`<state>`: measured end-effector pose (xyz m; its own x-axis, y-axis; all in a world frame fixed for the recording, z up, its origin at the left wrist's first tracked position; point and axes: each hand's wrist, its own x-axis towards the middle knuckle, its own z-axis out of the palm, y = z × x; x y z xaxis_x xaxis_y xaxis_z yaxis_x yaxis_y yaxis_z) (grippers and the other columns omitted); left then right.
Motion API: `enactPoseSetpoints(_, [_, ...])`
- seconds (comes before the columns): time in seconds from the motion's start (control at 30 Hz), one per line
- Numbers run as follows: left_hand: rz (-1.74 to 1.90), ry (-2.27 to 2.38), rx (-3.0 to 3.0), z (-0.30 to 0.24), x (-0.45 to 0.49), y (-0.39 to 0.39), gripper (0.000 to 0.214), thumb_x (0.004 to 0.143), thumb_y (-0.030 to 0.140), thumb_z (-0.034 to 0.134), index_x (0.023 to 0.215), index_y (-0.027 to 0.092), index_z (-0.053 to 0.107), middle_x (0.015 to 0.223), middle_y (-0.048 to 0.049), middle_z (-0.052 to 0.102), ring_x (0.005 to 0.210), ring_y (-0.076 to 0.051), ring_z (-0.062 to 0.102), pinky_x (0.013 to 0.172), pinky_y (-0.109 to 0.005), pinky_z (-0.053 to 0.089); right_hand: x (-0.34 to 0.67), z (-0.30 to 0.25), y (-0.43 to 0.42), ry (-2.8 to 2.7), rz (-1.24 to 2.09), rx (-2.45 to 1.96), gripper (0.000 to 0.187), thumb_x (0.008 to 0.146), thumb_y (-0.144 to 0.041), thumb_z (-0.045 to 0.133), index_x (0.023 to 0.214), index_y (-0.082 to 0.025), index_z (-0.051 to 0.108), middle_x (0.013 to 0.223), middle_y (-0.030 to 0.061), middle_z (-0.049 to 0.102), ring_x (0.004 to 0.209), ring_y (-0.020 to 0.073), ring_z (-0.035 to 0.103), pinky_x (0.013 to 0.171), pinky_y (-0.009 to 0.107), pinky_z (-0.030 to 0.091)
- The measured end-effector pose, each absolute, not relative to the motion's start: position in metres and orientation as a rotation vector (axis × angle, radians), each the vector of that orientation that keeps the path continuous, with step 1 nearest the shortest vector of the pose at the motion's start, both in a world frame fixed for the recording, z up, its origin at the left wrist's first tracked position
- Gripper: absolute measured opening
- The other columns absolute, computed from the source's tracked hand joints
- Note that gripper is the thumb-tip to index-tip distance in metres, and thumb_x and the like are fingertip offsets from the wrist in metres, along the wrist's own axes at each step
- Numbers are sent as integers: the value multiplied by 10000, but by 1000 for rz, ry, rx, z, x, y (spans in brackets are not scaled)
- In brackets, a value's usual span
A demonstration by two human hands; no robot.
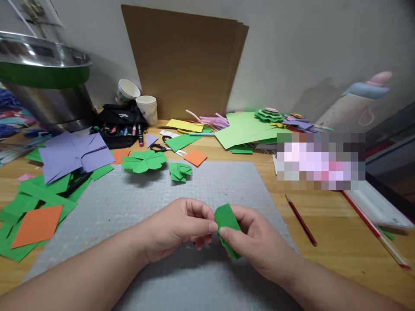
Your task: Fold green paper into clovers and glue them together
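A folded piece of green paper (pixel 228 218) is held up over the grey cutting mat (pixel 136 242). My right hand (pixel 256 237) grips it from the right, thumb in front and fingers behind. At its left edge my left hand (pixel 181 224) is closed, thumb and index fingertip pinching the paper's edge. Farther back on the mat lie a green paper flower with rounded petals (pixel 144 161) and a smaller folded green paper piece (pixel 180 171). An orange paper square (pixel 195 158) rests at the mat's back edge.
Green paper strips (pixel 42 194) and purple folded paper (pixel 65 153) pile up at left. Scissors (pixel 167 147) lie behind the mat, near a black pencil case (pixel 121 125) and a paper cup (pixel 147 110). A pencil (pixel 301 219) lies right of the mat. Brown cardboard (pixel 184 60) leans on the wall.
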<state>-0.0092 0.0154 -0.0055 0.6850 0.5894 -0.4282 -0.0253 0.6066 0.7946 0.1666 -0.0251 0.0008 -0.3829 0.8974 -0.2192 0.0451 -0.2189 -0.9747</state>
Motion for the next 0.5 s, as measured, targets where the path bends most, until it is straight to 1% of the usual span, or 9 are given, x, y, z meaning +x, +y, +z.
enactPoseSetpoints(0.07, [397, 744, 861, -5, -9, 15, 167, 672, 249, 743, 686, 133, 623, 574, 26, 574, 491, -56, 478, 494, -188, 365, 167, 1, -25, -1376, 1683, -1173, 150, 769, -296, 566, 674, -188, 525, 638, -27, 493, 551, 96, 393, 509, 228, 311])
enactPoseSetpoints(0.23, [394, 758, 807, -1, -8, 15, 198, 650, 282, 753, 663, 136, 620, 583, 3, 597, 545, -88, 525, 502, -204, 405, 167, 2, -25, -1345, 1694, -1172, 169, 763, -304, 577, 662, -188, 508, 609, -33, 471, 542, 93, 377, 497, 222, 298])
enactPoseSetpoints(0.4, [403, 778, 885, 0, -7, 14, 205, 641, 279, 745, 619, 140, 597, 542, 16, 577, 493, -73, 484, 489, -207, 359, 166, 2, -25, -1339, 1720, -1171, 129, 750, -282, 584, 676, -184, 546, 633, -26, 506, 554, 95, 386, 505, 223, 304])
enactPoseSetpoints(0.5, [414, 767, 916, -2, -7, 14, 198, 633, 267, 734, 615, 143, 581, 545, 21, 565, 490, -71, 472, 502, -214, 355, 166, 2, -24, -1343, 1738, -1161, 94, 743, -255, 587, 687, -182, 570, 647, -24, 524, 568, 97, 395, 518, 223, 311])
